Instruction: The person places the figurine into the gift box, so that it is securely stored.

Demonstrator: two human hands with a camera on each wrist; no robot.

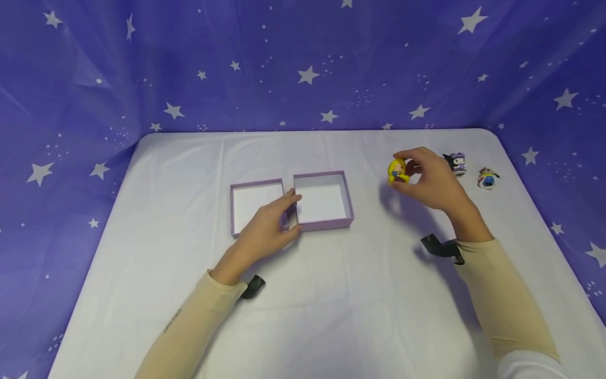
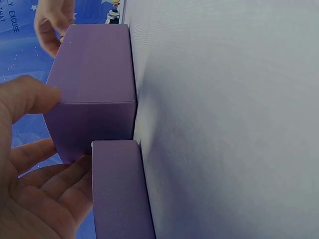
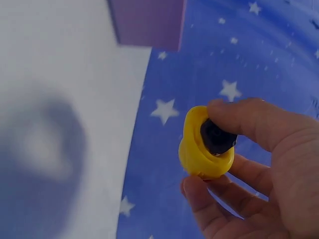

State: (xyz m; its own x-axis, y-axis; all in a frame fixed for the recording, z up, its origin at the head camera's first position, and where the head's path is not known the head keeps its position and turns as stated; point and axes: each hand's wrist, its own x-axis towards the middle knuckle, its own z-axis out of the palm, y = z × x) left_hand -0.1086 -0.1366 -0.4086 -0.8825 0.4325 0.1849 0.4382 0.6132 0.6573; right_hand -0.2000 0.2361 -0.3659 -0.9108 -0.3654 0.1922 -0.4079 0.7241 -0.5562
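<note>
My left hand (image 1: pixel 265 226) holds an open purple box (image 1: pixel 326 225) with a white inside at its left side. The thumb is at the front left corner and the fingers lie along the left wall. Close against that side lies a shallower purple lid (image 1: pixel 253 197), its white inside facing up. Above the table, to the right of the box, my right hand (image 1: pixel 435 181) pinches a small figurine (image 1: pixel 397 171) with long yellow hair between thumb and fingertips. In the right wrist view, the figurine (image 3: pixel 192 152) shows its yellow hair and a dark base under the thumb.
Beyond my right hand, a black-and-purple figurine (image 1: pixel 458 163) and another small figurine (image 1: pixel 486 179) with a blue part are on the white tablecloth (image 1: pixel 303 305). A purple star-patterned curtain (image 1: pixel 265 63) rises behind the table and along its sides. Dark straps hang at both wrists.
</note>
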